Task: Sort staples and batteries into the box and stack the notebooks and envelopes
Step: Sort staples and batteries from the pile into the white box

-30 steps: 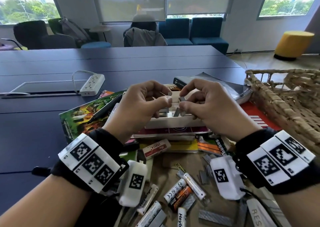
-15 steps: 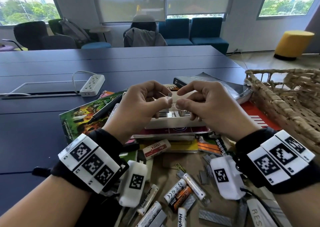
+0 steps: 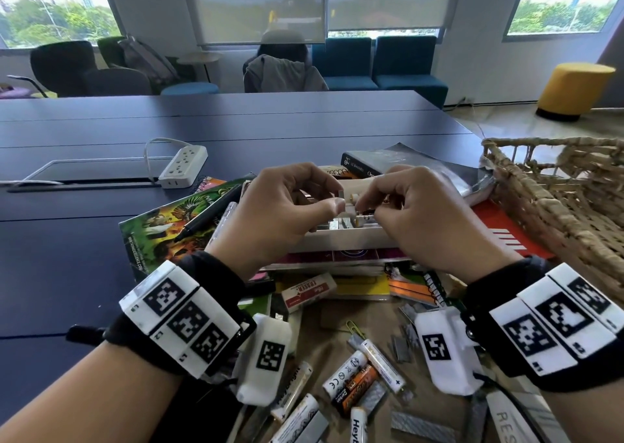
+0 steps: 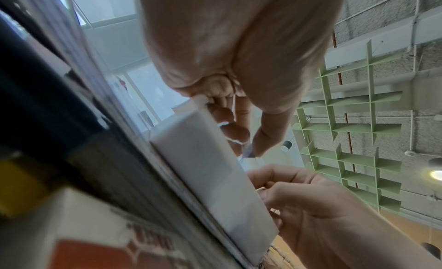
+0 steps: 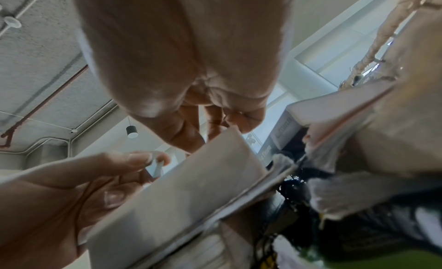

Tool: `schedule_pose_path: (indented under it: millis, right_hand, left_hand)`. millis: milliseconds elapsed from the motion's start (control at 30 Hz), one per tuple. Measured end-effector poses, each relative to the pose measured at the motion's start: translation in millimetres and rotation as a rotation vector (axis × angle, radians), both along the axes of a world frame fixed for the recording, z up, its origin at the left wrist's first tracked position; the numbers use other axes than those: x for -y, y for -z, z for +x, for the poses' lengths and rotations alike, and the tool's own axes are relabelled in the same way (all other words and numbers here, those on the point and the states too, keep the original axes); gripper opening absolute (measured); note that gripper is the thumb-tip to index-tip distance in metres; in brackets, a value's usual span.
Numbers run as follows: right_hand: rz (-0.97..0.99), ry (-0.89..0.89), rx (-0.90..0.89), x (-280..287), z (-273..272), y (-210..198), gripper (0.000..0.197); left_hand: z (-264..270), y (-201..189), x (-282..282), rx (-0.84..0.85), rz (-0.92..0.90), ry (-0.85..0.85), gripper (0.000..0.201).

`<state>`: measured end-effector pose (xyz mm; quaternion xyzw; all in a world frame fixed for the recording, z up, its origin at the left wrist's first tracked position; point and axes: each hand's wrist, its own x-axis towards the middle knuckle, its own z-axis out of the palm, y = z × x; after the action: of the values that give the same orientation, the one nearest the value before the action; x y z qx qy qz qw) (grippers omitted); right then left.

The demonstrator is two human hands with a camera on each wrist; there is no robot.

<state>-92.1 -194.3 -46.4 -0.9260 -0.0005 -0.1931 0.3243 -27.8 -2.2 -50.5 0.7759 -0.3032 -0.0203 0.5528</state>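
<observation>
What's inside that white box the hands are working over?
Between the hands, the white box shows grey staple strips and a battery. The hands cover the rest.

Colours we see across the dark navy tabletop (image 3: pixel 236 131)

We note a white open cardboard box (image 3: pixel 341 240), a green jungle-print notebook cover (image 3: pixel 158 226), a red-and-white rectangular eraser (image 3: pixel 309 290), an orange-and-black cylindrical battery (image 3: pixel 354 388), a tan woven wicker basket (image 3: pixel 557 206), a yellow round stool (image 3: pixel 574 91).

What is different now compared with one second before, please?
Little. Both hands hold above the white box; the left hand and right hand have closed together, fingertips almost meeting over a small grey staple strip. The batteries and eraser stayed put.
</observation>
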Motion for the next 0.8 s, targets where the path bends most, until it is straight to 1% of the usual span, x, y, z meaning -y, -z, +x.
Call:
schedule_pose_path:
  millis: [200, 433, 500, 800]
  right_hand:
    - [-0.067, -0.008, -0.020, -0.7, -2.3, -3.3, 0.028]
    - [-0.113, -0.071, -0.098, -3.5, -4.3, -4.9, 0.030]
    - [-0.117, -0.060, -0.114, -3.8, -4.6, -5.8, 0.031]
    - [-0.151, -0.010, -0.071, -6.9, -5.2, -6.6, 0.031]
  left_hand:
    - [0.7, 1.7, 0.4, 0.030, -0.001, -0.031, 0.016]
    - [2.9, 3.7, 0.4, 0.048, 0.034, -0.023, 0.010]
    - [3.6, 4.1, 0.2, 0.067, 0.045, -0.025, 0.008]
    - [3.8, 3.9, 0.7, 0.077, 0.047, -0.016, 0.004]
